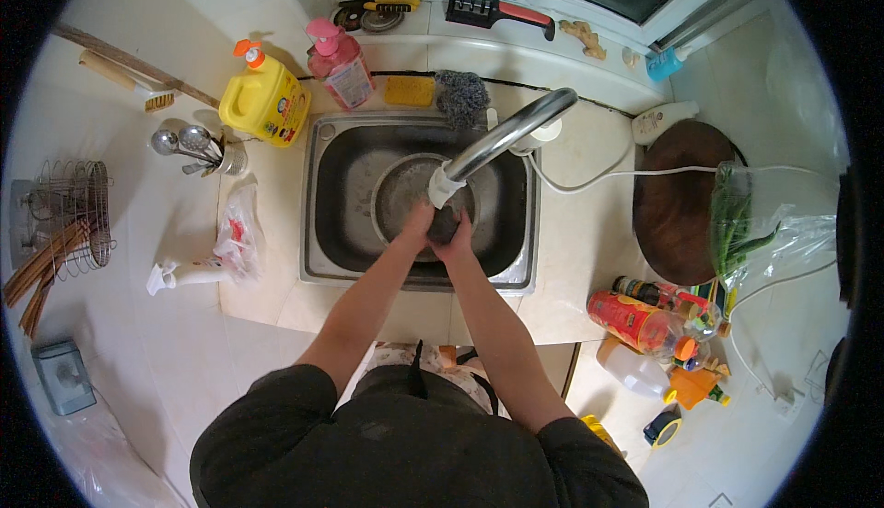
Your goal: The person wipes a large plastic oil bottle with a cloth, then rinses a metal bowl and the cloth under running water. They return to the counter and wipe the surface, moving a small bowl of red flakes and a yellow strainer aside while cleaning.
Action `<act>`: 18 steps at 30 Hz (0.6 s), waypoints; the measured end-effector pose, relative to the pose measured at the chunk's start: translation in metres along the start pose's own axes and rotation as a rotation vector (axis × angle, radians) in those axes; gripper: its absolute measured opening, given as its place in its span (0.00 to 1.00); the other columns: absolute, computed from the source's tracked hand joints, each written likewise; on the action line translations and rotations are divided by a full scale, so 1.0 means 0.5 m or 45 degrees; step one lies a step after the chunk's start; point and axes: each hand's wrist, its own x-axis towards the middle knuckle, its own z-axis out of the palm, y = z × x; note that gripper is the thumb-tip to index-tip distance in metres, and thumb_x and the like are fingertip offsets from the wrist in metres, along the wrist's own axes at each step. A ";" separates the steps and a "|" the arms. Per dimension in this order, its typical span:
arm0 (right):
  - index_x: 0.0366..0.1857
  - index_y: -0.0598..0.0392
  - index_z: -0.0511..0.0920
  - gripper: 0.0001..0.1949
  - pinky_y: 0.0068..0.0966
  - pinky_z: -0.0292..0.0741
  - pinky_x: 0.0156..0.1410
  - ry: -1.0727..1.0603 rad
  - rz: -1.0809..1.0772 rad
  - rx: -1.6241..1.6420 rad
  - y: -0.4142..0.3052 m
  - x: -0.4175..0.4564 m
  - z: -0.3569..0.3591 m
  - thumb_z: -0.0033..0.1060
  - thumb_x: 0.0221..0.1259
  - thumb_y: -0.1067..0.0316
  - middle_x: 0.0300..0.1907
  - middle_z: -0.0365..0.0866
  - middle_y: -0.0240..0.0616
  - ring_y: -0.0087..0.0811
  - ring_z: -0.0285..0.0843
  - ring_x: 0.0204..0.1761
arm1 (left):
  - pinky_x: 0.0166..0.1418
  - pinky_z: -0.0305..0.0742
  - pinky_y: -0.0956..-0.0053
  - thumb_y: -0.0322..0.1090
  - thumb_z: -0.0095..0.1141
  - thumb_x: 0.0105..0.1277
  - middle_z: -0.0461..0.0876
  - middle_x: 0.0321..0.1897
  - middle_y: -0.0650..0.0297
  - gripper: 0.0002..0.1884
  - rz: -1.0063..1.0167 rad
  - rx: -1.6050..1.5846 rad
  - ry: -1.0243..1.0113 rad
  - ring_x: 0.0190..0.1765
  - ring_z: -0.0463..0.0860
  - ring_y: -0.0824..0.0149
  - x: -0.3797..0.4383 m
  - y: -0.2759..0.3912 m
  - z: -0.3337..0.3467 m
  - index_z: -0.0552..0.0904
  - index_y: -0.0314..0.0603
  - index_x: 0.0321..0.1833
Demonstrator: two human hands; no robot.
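Under the faucet's white outlet (443, 187), my left hand (417, 223) and my right hand (456, 240) hold a dark, rounded object (444, 223) between them. Its exact kind is too dark and too covered by the fingers to tell. Beneath my hands, a round metal basin (378, 197) rests in the stainless steel sink (338, 232). The curved chrome faucet (518, 131) reaches in from the upper right and hides part of the basin. Whether water is running cannot be made out.
A yellow sponge (409, 91) and a grey scouring pad (462, 97) lie behind the sink. Left of them stand a pink pump bottle (343, 73) and a yellow detergent jug (269, 104). A white cable (601, 176) crosses the right counter towards a round wooden board (673, 218). Several bottles (639, 321) crowd the lower right.
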 end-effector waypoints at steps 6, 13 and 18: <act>0.57 0.47 0.73 0.22 0.43 0.69 0.59 -0.065 -0.183 -0.239 0.047 0.029 0.079 0.39 0.70 0.46 0.56 0.74 0.38 0.42 0.72 0.57 | 0.48 0.68 0.51 0.42 0.46 0.70 0.75 0.53 0.47 0.28 0.946 1.104 0.877 0.46 0.74 0.48 0.050 -0.075 -0.008 0.61 0.39 0.71; 0.63 0.55 0.69 0.27 0.37 0.69 0.63 0.120 -0.292 -0.896 0.062 0.105 0.095 0.43 0.69 0.46 0.61 0.72 0.43 0.40 0.71 0.59 | 0.68 0.59 0.57 0.54 0.42 0.71 0.60 0.70 0.56 0.29 0.626 0.883 0.463 0.69 0.62 0.51 0.041 -0.013 -0.049 0.63 0.44 0.68; 0.60 0.58 0.71 0.24 0.38 0.71 0.60 0.427 -0.294 -1.388 0.045 0.180 0.081 0.46 0.67 0.52 0.55 0.76 0.49 0.43 0.75 0.55 | 0.62 0.66 0.63 0.55 0.37 0.73 0.72 0.60 0.59 0.29 -0.059 -0.162 0.181 0.58 0.73 0.61 0.002 0.027 -0.028 0.65 0.43 0.69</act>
